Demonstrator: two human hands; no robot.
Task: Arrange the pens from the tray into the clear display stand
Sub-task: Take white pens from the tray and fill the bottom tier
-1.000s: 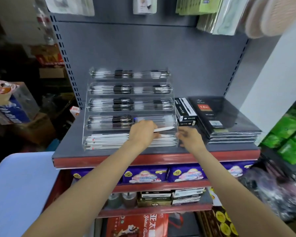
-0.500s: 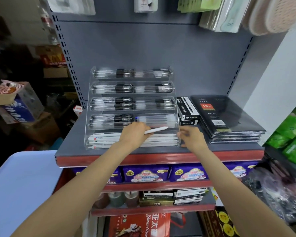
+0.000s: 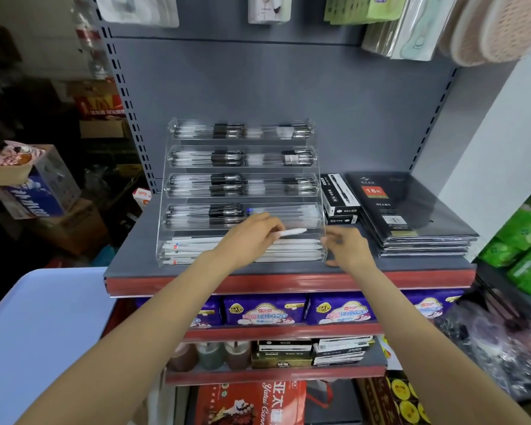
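Observation:
A clear tiered display stand (image 3: 166, 210) sits on the grey shelf (image 3: 411, 265). Its upper tiers hold black-capped clear pens (image 3: 227, 157), and the lowest tier holds several white pens (image 3: 193, 245). My left hand (image 3: 249, 237) pinches one white pen (image 3: 293, 232) just above the lowest tier, tip pointing right. At the stand's lower right corner, my right hand (image 3: 347, 248) touches the stand's side wall with its fingers curled against it. The pale blue tray (image 3: 37, 326) lies at lower left.
Black pen boxes (image 3: 337, 194) and a stack of black diaries (image 3: 411, 216) stand right of the stand. Purple packs (image 3: 264, 311) fill the shelf below. Packets hang from the back panel above. Cardboard boxes (image 3: 34, 185) are piled at left, green packs (image 3: 524, 240) at right.
My left hand with the white pen has shifted slightly left and stays over the lowest tier. My right hand stays at the stand's right corner.

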